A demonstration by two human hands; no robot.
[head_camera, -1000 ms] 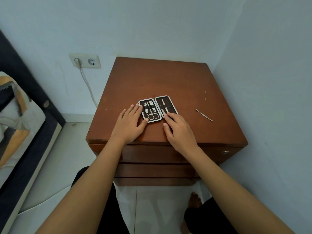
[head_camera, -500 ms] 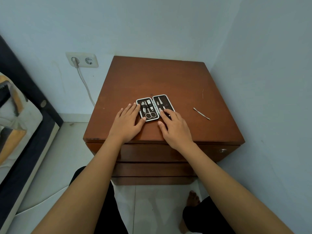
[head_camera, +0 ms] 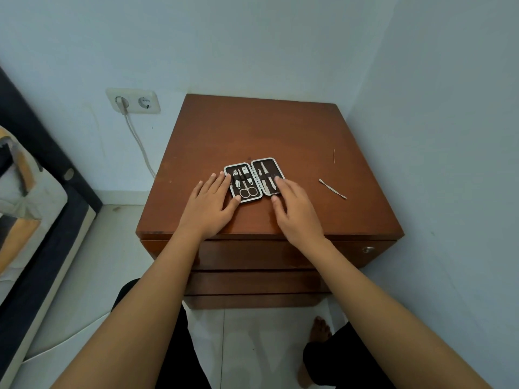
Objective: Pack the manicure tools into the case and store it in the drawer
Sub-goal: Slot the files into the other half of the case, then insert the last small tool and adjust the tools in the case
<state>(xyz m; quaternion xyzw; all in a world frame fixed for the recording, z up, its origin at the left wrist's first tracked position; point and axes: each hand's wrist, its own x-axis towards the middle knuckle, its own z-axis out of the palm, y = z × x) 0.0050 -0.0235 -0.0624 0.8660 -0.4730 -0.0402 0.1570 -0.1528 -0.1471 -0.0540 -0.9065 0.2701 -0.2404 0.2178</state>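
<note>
A small manicure case (head_camera: 254, 178) lies open flat on top of the brown wooden nightstand (head_camera: 280, 130). Its left half holds scissors, clippers and other tools under a strap; its right half holds slim metal tools. My left hand (head_camera: 209, 207) rests flat on the wood, fingertips and thumb touching the case's left edge. My right hand (head_camera: 295, 211) lies with fingers spread, fingertips on the right half's lower right corner. One thin metal tool (head_camera: 332, 188) lies loose on the wood, right of the case. The top drawer (head_camera: 280, 254) is shut.
A wall stands close on the right of the nightstand. A wall socket (head_camera: 133, 101) with a plugged cable is at the left. A bed (head_camera: 31, 209) with a dark frame runs along the left edge. My knees and a bare foot (head_camera: 318, 331) are below, on the tiled floor.
My right hand has slid off the middle of the case's right half toward its right corner, uncovering the tools there. My left hand stays at the case's left edge.
</note>
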